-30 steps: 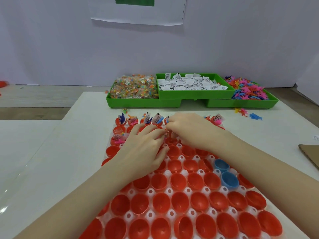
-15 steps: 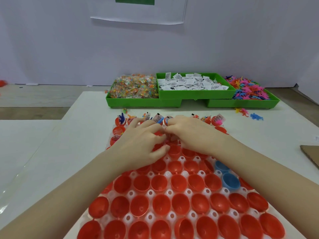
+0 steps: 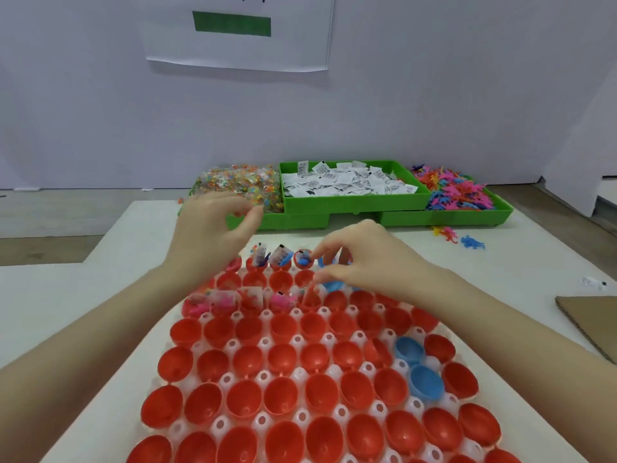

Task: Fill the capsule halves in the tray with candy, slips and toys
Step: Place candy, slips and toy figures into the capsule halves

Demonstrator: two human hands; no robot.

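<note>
We see the right hand (image 3: 364, 259) low over the far rows of the tray (image 3: 263, 421), fingers curled downward with thumb and forefinger close together above a red capsule half; whether they pinch anything we cannot tell, as the spot is blurred. The left hand (image 3: 213, 228) is raised just beyond the tray's far edge, fingers loosely bent and holding nothing, in front of the heap of wrapped candy (image 3: 240, 183). Under and between the hands, several far capsule halves (image 3: 283, 359) already hold slips and small pink or blue toys, while the rows nearer us are bare red cups with two blue halves (image 3: 417, 365) towards the right. The tray lies on a white counter (image 3: 521, 285). Behind the hands stand green bins (image 3: 354, 203): candy on the left, folded paper slips (image 3: 347, 183) in the middle, bright plastic toys (image 3: 454, 192) on the right, with a few loose toys (image 3: 460, 237) on the counter beside them. A piece of cardboard (image 3: 591, 320) lies at the right edge. Beyond is a pale wall with a sheet of paper (image 3: 237, 31) bearing a green bar.
</note>
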